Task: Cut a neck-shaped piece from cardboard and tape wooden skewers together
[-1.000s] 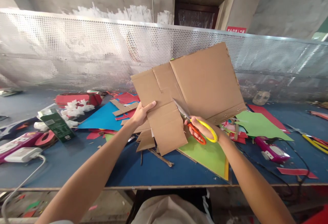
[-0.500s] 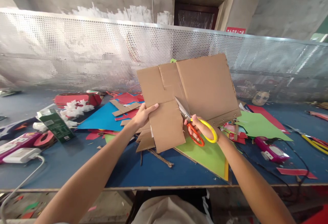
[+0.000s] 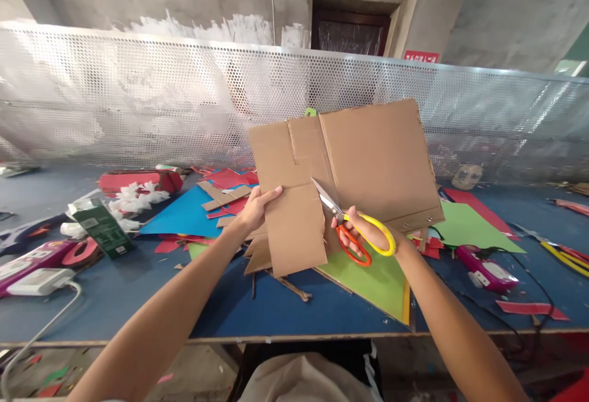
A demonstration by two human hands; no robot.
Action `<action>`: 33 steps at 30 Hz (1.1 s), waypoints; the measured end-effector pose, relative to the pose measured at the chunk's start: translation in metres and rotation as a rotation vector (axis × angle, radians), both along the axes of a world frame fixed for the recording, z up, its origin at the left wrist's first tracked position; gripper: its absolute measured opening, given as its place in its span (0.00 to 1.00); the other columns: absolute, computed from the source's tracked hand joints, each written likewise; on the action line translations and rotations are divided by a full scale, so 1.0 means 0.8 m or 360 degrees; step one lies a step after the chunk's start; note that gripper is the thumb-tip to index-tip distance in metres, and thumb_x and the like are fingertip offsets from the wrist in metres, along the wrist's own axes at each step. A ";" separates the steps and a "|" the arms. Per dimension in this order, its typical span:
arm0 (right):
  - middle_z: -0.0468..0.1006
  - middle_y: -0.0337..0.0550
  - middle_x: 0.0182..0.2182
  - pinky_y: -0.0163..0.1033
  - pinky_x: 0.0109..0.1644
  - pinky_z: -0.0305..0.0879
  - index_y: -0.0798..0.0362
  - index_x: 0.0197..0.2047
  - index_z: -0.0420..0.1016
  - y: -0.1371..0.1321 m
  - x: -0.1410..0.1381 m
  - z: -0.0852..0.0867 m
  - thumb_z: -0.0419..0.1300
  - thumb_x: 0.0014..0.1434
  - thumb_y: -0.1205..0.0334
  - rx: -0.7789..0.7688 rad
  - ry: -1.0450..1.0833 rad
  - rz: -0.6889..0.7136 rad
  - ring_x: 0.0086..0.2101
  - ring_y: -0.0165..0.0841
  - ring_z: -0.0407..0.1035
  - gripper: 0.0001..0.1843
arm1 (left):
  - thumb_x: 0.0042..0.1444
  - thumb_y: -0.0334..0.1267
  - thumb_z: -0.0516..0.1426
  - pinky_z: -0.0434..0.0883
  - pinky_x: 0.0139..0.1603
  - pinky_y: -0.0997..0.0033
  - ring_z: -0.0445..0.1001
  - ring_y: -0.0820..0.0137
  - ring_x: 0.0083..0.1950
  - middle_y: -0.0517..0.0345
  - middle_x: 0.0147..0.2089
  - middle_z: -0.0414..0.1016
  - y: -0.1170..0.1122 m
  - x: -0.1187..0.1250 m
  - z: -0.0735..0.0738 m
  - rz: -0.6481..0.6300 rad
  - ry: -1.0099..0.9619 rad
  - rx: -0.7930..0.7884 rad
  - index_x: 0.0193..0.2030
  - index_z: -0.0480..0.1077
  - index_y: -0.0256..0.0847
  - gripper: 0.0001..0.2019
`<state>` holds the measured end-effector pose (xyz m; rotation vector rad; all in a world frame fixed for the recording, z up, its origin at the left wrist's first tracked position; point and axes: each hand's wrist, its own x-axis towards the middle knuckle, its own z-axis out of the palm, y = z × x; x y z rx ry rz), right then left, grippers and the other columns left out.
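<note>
A large piece of brown cardboard [image 3: 372, 156] is held up above the table, with a crease and a short slit near its top edge. My left hand [image 3: 258, 205] grips its left side, thumb on the front face and fingers behind. In my right hand [image 3: 353, 233] are scissors [image 3: 368, 233] with one yellow and one red handle loop. Their blades lie at the cut between the lower left flap and the wider right part, the upper blade showing on the front. Whether the other blade sits behind the cardboard is hard to see.
On the blue table [image 3: 221, 310] lie blue paper [image 3: 179, 212], green sheets [image 3: 473, 227], red scraps and twigs [image 3: 294, 288]. A green box [image 3: 103, 227] and a purple power strip [image 3: 37, 261] stand left; another purple strip [image 3: 485, 267] and second scissors [image 3: 559, 251] lie right. A perforated metal screen [image 3: 138, 101] runs behind.
The right part of the cardboard has swung slightly right, and the gap along the cut looks wider. My right hand and the scissors have shifted a little right and down.
</note>
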<state>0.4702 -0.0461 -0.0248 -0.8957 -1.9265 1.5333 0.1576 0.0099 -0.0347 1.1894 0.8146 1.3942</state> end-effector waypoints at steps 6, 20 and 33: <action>0.80 0.48 0.43 0.40 0.37 0.77 0.54 0.54 0.76 0.000 0.006 0.000 0.55 0.73 0.42 -0.0039 -0.0012 0.0024 0.34 0.33 0.75 0.24 | 0.45 0.49 0.72 0.82 0.46 0.51 0.84 0.48 0.43 0.41 0.44 0.85 0.002 -0.006 0.003 0.0007 0.0057 0.0024 0.46 0.78 0.32 0.26; 0.75 0.41 0.28 0.33 0.20 0.68 0.55 0.51 0.71 -0.002 0.012 0.013 0.36 0.59 0.16 -0.0211 -0.0017 0.0265 0.19 0.28 0.67 0.51 | 0.46 0.47 0.72 0.81 0.42 0.56 0.84 0.52 0.41 0.41 0.46 0.85 0.018 -0.030 0.001 -0.0152 0.0154 -0.0001 0.48 0.79 0.34 0.25; 0.73 0.40 0.26 0.34 0.19 0.66 0.53 0.50 0.68 -0.004 -0.005 0.013 0.40 0.60 0.17 -0.0245 0.0297 0.0036 0.18 0.29 0.63 0.46 | 0.46 0.61 0.68 0.82 0.39 0.52 0.83 0.49 0.40 0.51 0.35 0.82 -0.004 -0.019 0.006 -0.0150 0.0006 -0.0053 0.42 0.79 0.43 0.25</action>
